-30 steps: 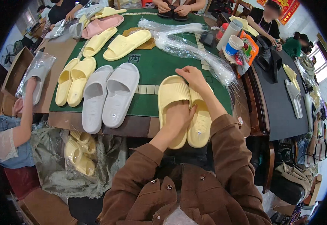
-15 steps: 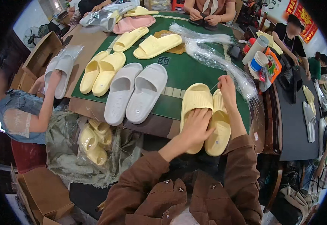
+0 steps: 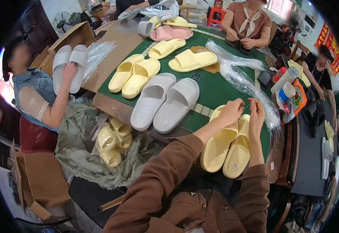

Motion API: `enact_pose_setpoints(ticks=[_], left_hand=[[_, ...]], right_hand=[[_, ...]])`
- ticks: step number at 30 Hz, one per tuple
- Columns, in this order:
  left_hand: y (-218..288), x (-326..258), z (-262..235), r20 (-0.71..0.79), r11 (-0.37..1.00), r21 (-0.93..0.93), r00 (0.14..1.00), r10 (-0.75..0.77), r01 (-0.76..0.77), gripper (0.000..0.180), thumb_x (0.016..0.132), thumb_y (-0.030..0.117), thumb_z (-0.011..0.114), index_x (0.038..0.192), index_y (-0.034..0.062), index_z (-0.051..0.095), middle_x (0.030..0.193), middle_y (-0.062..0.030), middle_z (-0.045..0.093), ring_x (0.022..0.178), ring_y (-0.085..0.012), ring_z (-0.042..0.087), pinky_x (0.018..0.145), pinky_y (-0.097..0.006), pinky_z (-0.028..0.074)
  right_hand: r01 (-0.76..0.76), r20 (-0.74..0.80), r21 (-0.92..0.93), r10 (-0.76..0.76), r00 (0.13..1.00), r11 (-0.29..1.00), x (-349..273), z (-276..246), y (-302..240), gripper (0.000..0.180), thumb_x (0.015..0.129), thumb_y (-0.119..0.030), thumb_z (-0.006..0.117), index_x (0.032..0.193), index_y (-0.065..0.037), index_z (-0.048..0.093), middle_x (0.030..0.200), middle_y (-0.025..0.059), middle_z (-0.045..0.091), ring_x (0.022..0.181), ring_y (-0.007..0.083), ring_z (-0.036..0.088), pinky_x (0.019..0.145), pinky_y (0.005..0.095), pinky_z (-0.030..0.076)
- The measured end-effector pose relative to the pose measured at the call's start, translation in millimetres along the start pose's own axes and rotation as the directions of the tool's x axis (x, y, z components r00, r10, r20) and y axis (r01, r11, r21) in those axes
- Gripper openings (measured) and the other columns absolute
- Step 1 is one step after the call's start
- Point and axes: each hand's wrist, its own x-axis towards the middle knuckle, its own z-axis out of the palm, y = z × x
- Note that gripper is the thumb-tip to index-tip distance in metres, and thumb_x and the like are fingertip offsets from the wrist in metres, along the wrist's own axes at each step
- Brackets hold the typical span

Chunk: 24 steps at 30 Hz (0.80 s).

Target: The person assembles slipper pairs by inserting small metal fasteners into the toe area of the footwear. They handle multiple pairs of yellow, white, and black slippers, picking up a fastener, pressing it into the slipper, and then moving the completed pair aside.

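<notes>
A pair of yellow slide slippers lies side by side before me at the table's near edge, toes pointing away. Over their toe straps my left hand is closed in a pinch. Close to its right, my right hand also has its fingertips pinched together. A fine, pale plastic strand seems to run between the two hands, though it is barely visible. Left of the yellow pair sit grey slide slippers. A bundle of clear plastic strands is spread beyond my hands.
More yellow slippers and a pink slipper lie on the green mat. Bagged yellow slippers rest on a sack at left. Cups stand at right. A person at left holds grey slippers; others work across the table and at right.
My left hand has lifted off the yellow slippers and come up beside my right hand. The view has shifted left. The person at left has raised the grey slippers off the table.
</notes>
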Motion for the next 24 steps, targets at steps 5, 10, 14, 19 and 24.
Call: enact_pose_setpoints(ticks=[5, 10, 14, 19, 24], left_hand=[[8.7, 6.5, 2.9, 0.092, 0.991, -0.129, 0.996, -0.018, 0.03, 0.016, 0.088, 0.01, 0.054, 0.092, -0.0027, 0.062, 0.077, -0.0194, 0.066, 0.071, -0.0331, 0.066, 0.064, -0.042, 0.049], [13.6, 8.7, 15.4, -0.021, 0.997, 0.072, 1.0, 0.021, -0.019, 0.014, 0.088, 0.01, 0.054, 0.088, -0.0017, 0.062, 0.075, -0.019, 0.066, 0.068, -0.0313, 0.065, 0.062, -0.039, 0.049], [6.1, 4.1, 15.4, -0.046, 0.978, -0.153, 0.988, -0.151, 0.142, 0.015, 0.088, 0.01, 0.054, 0.085, -0.002, 0.062, 0.073, -0.017, 0.066, 0.065, -0.0276, 0.066, 0.06, -0.037, 0.049], [-4.4, 6.5, 8.9, -0.059, 0.964, -0.211, 0.983, -0.176, 0.16, 0.016, 0.088, 0.011, 0.055, 0.084, -0.0031, 0.062, 0.072, -0.0126, 0.066, 0.063, -0.0218, 0.066, 0.06, -0.034, 0.05], [-5.4, 2.0, 16.0, -0.082, 0.976, -0.18, 0.987, -0.136, 0.119, 0.015, 0.088, 0.011, 0.055, 0.086, -0.0023, 0.062, 0.071, -0.0129, 0.065, 0.062, -0.0217, 0.065, 0.058, -0.034, 0.049]], right_hand=[[-0.044, -0.048, 0.003, 0.044, 0.998, 0.999, 1.2, 0.9, -2.0, 0.02, 0.097, -0.015, 0.054, 0.101, -0.001, 0.066, 0.084, -0.0035, 0.054, 0.072, 0.0063, 0.042, 0.064, 0.0219, 0.035], [-0.026, -0.02, 0.018, 0.026, 0.999, 1.0, 2.1, -0.7, 12.8, 0.018, 0.095, -0.01, 0.056, 0.109, -0.001, 0.063, 0.094, 0.0009, 0.057, 0.079, 0.0077, 0.05, 0.072, 0.023, 0.041], [0.014, -0.088, 0.144, -0.001, 0.996, 0.989, 0.2, -0.9, 20.7, 0.022, 0.094, -0.006, 0.056, 0.115, 0.001, 0.058, 0.108, 0.0055, 0.055, 0.09, 0.0101, 0.054, 0.081, 0.0243, 0.044], [-0.079, 0.003, 0.193, 0.08, 0.997, 0.978, -2.0, -1.6, 22.5, 0.021, 0.097, -0.006, 0.052, 0.114, 0.004, 0.06, 0.104, 0.0063, 0.059, 0.091, 0.0127, 0.06, 0.081, 0.0263, 0.048], [-0.025, -0.027, -0.066, 0.024, 0.999, 0.997, -4.3, -2.7, 25.3, 0.027, 0.097, -0.006, 0.053, 0.122, 0.002, 0.059, 0.1, 0.0064, 0.062, 0.087, 0.0124, 0.061, 0.077, 0.026, 0.05]])
